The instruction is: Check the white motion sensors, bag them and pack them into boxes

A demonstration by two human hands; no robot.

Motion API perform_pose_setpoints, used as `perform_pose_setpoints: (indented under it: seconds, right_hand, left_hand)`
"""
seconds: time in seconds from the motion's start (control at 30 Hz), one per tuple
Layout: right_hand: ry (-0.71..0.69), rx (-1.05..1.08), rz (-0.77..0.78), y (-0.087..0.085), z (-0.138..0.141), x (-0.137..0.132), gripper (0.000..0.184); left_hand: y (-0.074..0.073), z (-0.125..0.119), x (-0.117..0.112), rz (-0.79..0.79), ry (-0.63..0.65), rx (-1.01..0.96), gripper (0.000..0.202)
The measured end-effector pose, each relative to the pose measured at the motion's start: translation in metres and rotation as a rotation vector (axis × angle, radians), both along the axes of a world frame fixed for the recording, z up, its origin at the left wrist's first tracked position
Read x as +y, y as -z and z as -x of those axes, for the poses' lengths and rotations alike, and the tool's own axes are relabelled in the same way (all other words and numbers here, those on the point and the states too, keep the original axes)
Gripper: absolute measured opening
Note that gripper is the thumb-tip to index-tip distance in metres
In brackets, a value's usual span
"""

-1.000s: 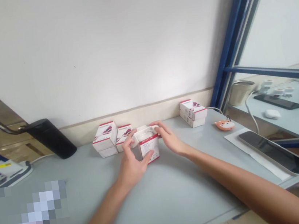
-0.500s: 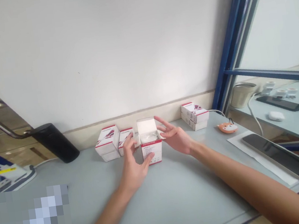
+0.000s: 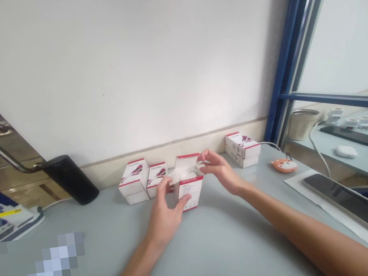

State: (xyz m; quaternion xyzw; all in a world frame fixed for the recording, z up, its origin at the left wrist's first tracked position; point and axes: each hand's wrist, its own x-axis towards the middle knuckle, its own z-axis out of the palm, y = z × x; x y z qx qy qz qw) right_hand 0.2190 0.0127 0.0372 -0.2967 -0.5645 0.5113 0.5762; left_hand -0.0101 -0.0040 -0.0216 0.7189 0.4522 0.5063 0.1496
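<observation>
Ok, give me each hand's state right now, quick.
Left hand: holding the box, thumb on its front.
Right hand: fingers at the open lid's right edge; whether gripping cannot be told.

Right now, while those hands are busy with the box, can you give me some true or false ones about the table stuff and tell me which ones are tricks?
1. The left hand holds the open box. True.
2. The open box has its lid shut. False: the lid stands raised.
3. The right hand is at the top of the open box. True.
4. The phone is to the right of the open box. True.
5. The right hand is touching the phone. False: they are apart.
6. The black cylinder is on the phone's right. False: it is far to the left.
</observation>
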Motion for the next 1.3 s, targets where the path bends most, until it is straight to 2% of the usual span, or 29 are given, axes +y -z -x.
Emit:
perform_pose_setpoints:
  seconds: [0.07,0.2,0.33,0.47,0.77,1.0,1.13,1.23,1.3]
  right_hand:
    - [0.082,-0.206,-0.138,-0.002,0.001,-0.003,0.011]
    - [0.177,-0.53,-0.319,-0.003,0.002,-0.007,0.025]
    - [0.232,-0.807,-0.347,0.003,-0.003,-0.004,0.018]
    - [0.339,-0.95,-0.25,0.014,0.0,0.003,0.019]
    - [0.476,-0.763,-0.192,0.029,0.012,0.008,0.019]
    - [0.56,-0.738,-0.222,0.026,0.012,0.005,0.015]
    - [0.591,-0.757,-0.18,0.024,0.009,0.005,0.015]
    - [0.607,-0.634,-0.092,0.025,0.007,0.007,0.016]
    - [0.597,-0.465,-0.046,0.026,0.006,0.01,0.018]
  left_hand:
    - [-0.002,0.0,-0.003,-0.082,-0.036,0.054,0.054]
    - [-0.009,0.002,-0.005,-0.31,-0.027,0.148,0.048]
    - [-0.016,0.005,-0.001,-0.464,0.0,0.255,0.047]
    - [-0.018,0.006,0.0,-0.483,0.005,0.315,0.045]
    - [-0.022,0.004,-0.002,-0.488,0.006,0.364,0.045]
    - [-0.022,-0.002,-0.004,-0.49,-0.028,0.352,0.05]
    - [-0.023,-0.003,-0.006,-0.479,-0.035,0.35,0.052]
    - [-0.024,-0.003,-0.007,-0.46,-0.039,0.34,0.053]
    - [-0.024,-0.004,-0.008,-0.449,-0.031,0.34,0.052]
